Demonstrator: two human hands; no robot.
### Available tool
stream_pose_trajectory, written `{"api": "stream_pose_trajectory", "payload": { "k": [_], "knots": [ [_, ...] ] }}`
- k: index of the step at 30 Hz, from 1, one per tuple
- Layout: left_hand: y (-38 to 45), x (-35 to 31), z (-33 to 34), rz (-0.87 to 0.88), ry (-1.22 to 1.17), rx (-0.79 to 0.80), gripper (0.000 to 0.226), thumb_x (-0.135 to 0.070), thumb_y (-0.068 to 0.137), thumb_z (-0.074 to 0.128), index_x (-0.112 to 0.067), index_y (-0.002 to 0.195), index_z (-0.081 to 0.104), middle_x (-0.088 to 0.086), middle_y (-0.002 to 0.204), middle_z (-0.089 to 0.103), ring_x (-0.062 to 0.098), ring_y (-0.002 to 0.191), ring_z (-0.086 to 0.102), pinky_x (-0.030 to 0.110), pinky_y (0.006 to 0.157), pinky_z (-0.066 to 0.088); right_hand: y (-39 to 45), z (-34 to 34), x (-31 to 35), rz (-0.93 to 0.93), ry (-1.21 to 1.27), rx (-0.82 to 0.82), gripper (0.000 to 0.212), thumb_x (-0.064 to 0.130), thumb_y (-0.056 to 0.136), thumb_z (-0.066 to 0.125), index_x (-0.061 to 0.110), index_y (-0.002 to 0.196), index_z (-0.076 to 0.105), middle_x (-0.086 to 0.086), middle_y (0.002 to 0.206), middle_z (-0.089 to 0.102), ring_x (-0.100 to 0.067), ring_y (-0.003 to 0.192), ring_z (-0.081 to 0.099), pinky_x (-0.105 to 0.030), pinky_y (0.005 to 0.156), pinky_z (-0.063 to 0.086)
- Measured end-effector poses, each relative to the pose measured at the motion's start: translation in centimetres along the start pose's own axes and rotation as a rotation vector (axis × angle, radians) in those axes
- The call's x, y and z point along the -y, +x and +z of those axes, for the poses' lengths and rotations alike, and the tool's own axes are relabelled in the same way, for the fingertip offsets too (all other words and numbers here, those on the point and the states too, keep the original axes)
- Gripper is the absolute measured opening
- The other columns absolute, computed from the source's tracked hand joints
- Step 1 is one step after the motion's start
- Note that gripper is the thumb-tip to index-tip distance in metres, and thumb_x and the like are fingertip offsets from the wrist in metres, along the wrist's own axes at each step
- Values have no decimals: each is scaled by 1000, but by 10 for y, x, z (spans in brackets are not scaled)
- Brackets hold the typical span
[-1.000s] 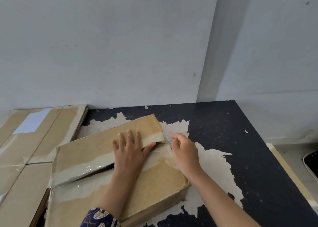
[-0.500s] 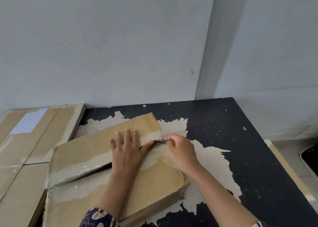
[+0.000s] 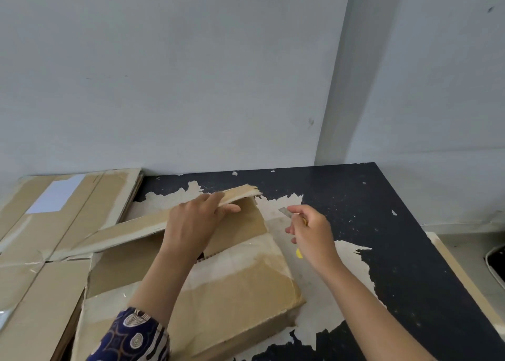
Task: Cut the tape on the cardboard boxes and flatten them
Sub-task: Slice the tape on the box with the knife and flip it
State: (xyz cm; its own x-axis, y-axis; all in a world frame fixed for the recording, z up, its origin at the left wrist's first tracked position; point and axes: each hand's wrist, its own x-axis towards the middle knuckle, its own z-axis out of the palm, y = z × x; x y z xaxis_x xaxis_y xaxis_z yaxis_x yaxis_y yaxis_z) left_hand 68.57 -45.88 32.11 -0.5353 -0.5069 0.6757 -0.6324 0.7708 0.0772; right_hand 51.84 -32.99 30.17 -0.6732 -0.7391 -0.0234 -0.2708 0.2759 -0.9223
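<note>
One box (image 3: pixel 218 287) lies on the table (image 3: pixel 382 224), at its left half, near edge toward the person. Far flap (image 3: pixel 131 230) is lifted clear of the box top, tilted up, hinged along the box's left-far side. Left hand (image 3: pixel 194 224) grips the flap's free edge, fingers curled over it, thumb below: likely pulling it open so the box can be collapsed. With the flap up, the inside of the box shows brown and, as far as visible, holds nothing.

Right hand (image 3: pixel 311 232) hovers just right of the box, off the cardboard, closed around a cutter (image 3: pixel 285 212). Blade tip pokes out toward the box; a bit of yellow handle shows below the palm. Held aside, probably to keep the blade away from the left hand while the flap is pulled. Pale tape (image 3: pixel 240 274) residue runs across the near flap; seam looks already parted, so cutting on this side seems done.

Left of the box, against the wall (image 3: pixel 191 87), lies a stack (image 3: pixel 54 224) of flattened cardboard, one with a white label (image 3: pixel 57 194).

Count: one box in work, one cutter, two hands, one raised flap. Sheets in the stack: several, exact number can't be told.
</note>
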Motion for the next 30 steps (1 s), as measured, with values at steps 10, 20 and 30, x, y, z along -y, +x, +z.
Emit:
{"api": "stream_pose_trajectory", "payload": {
  "k": [10,20,30],
  "knots": [
    [-80,-13,-27,-41,110,-17,27,-34,82,50,-17,102,54,4,101,55,24,86,46,34,75,32,9,-40,-105,170,-590,4,20,15,98,40,9,109,56,-5,95,63,-13,70,51,-29,56,35],
    [-117,-58,-49,-492,83,356,50,-56,77,40,-18,91,70,4,95,63,32,87,60,48,82,45,-11,-58,-164,379,-708,-299,30,11,93,44,3,119,57,-20,120,48,-37,107,43,-45,89,37],
    [-104,-32,-43,-212,-16,379,49,-47,76,48,-7,85,75,5,84,70,27,75,66,33,61,54,14,27,10,-607,-402,218,64,61,73,60,17,120,60,-2,133,48,-15,128,32,-26,104,17]
  ]
}}
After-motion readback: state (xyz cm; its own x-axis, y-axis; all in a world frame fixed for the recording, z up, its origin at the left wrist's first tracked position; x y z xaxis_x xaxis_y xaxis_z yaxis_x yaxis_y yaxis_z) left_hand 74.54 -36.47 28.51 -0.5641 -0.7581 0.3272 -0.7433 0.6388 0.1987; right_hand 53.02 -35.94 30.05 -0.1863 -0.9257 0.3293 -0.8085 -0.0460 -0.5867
